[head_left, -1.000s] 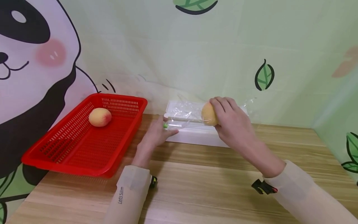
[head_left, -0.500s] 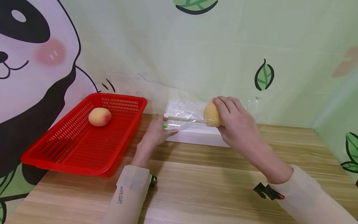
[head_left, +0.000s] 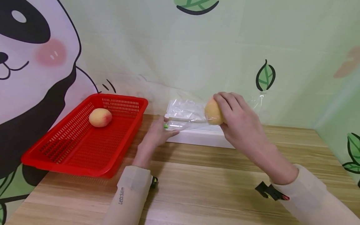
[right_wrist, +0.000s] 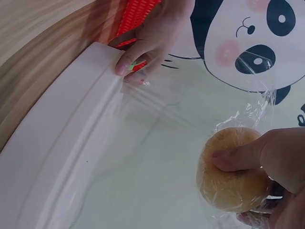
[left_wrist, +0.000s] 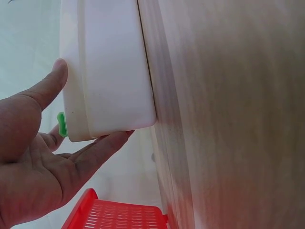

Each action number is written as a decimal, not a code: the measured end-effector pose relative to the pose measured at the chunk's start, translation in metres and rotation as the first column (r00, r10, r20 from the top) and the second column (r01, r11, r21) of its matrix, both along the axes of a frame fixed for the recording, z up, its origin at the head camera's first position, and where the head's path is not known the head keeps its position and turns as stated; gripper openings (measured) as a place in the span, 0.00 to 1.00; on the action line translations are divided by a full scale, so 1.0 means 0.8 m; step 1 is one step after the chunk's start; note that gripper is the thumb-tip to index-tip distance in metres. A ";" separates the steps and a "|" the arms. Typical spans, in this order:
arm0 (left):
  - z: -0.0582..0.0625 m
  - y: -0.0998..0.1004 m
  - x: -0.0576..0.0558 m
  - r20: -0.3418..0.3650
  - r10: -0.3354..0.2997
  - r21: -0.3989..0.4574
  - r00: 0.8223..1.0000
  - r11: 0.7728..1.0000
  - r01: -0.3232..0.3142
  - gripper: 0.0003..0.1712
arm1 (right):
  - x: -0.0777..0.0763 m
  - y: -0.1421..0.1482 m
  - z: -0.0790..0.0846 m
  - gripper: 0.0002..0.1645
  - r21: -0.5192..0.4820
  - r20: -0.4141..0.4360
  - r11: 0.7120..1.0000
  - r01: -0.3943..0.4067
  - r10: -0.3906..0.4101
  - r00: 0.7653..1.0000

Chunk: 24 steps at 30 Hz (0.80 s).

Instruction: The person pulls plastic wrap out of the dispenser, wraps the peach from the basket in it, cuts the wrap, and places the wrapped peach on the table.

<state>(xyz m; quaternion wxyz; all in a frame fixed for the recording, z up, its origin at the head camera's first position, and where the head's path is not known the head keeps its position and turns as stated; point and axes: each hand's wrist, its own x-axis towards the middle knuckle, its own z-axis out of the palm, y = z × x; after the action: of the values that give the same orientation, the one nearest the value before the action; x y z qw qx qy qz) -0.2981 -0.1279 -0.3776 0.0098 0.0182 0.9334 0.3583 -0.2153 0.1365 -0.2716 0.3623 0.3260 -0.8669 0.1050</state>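
My right hand (head_left: 239, 120) grips a yellow peach (head_left: 212, 112) with clear cling film wrapped around it. In the right wrist view its thumb presses on the film-covered peach (right_wrist: 233, 186). A crinkled sheet of cling film (head_left: 184, 109) runs from the peach to a long white cling film dispenser (head_left: 197, 137) on the table. At the dispenser's left end, my left hand (head_left: 154, 132) holds the corner, thumb along the front and fingers at the end. A small green tab (left_wrist: 62, 125) shows beside those fingers. Part of the dispenser is hidden behind my right hand.
A red plastic basket (head_left: 112, 156) stands at the left of the wooden table (head_left: 197, 187), with another peach (head_left: 100, 117) inside. Behind the table hangs a pale green backdrop (head_left: 225, 56) with a printed panda and leaves.
My right hand has moved slightly right and up with the peach, and the film between it and the dispenser has shifted along. The left hand has stayed on the dispenser's end.
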 end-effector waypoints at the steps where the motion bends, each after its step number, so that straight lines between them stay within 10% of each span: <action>1: 0.000 0.000 0.000 -0.001 -0.002 0.002 1.000 1.000 0.002 0.44 | 0.001 0.000 0.001 0.40 0.000 0.001 1.000 -0.002 0.002 1.000; 24: -0.002 -0.004 0.003 -0.060 -0.073 -0.029 0.996 0.997 0.071 0.44 | 0.041 -0.009 0.021 0.41 0.002 -0.009 1.000 -0.007 0.007 1.000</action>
<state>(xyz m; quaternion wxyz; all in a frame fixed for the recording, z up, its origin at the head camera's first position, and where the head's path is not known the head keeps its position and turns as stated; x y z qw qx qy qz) -0.2956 -0.1309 -0.3789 -0.0057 0.0628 0.9368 0.3442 -0.1822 0.1295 -0.2545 0.3655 0.3296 -0.8643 0.1038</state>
